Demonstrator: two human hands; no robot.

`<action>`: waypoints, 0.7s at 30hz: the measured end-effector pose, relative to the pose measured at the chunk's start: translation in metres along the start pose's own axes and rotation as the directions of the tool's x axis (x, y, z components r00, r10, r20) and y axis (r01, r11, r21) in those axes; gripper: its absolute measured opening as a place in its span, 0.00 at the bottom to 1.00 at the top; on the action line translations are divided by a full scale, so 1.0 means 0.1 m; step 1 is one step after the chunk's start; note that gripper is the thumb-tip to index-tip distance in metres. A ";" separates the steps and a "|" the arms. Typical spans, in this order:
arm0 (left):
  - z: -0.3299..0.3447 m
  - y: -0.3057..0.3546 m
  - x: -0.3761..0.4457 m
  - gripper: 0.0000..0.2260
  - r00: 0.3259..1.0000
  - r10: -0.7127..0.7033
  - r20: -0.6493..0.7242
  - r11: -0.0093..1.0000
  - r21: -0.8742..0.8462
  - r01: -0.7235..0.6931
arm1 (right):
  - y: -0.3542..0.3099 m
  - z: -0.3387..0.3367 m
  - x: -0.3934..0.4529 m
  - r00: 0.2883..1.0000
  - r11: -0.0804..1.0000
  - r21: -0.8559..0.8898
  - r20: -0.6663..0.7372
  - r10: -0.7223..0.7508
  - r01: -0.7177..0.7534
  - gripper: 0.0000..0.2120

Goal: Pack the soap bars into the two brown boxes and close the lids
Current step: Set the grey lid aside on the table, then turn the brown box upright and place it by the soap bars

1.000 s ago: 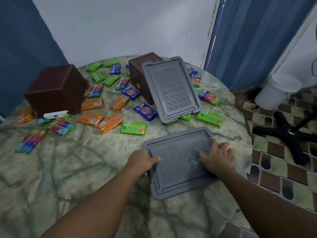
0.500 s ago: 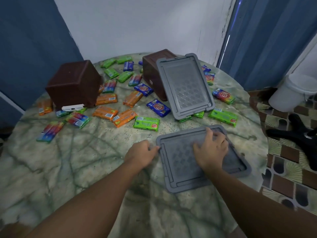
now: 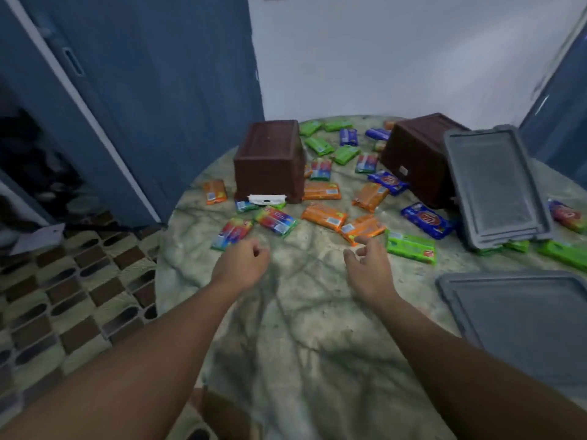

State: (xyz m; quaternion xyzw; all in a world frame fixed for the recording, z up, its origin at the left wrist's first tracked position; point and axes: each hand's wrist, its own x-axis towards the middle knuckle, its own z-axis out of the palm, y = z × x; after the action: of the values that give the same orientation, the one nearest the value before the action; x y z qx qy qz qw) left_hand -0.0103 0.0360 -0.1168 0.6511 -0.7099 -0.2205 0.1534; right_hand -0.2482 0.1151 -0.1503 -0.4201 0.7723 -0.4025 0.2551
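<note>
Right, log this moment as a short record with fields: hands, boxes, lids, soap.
left hand: loosely curled, holding nothing, over the table
right hand: fingers relaxed, holding nothing
left box: upside down, white latch at its near bottom edge
right box: tipped over
leaning lid: propped against the right box
flat lid: lying at the table's right edge
soap bars: scattered on the table, none packed

No text can be read with certainty. The blue soap bar (image 3: pixel 426 220) at right centre of the frame carries a red oval logo with pale letters, too blurred to make out. A second blue bar (image 3: pixel 388 181) above it shows the same kind of red oval, equally unreadable. The orange bars (image 3: pixel 324 215) bear small white label patches, print illegible.
</note>
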 end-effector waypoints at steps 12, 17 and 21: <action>-0.98 -1.01 0.99 0.14 0.997 0.057 0.045 0.996 -0.073 -0.053 | -1.15 1.42 0.23 0.973 0.913 0.340 0.035 0.227 -0.225 0.12; -0.97 -0.89 1.32 0.15 0.992 0.113 0.054 0.991 -0.083 -0.108 | -1.31 1.60 0.51 0.940 0.797 0.518 0.050 0.337 -0.313 0.12; -1.02 -0.78 1.61 0.17 0.994 0.099 0.044 0.987 -0.132 -0.093 | -1.36 1.59 0.76 0.940 0.792 0.527 0.041 0.339 -0.308 0.08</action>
State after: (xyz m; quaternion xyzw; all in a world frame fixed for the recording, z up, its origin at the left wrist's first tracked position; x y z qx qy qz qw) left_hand 0.0914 -0.1396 -0.0806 0.5991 -0.7281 -0.2750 0.1881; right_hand -0.1104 -0.0584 -0.1275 -0.1844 0.6995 -0.5601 0.4036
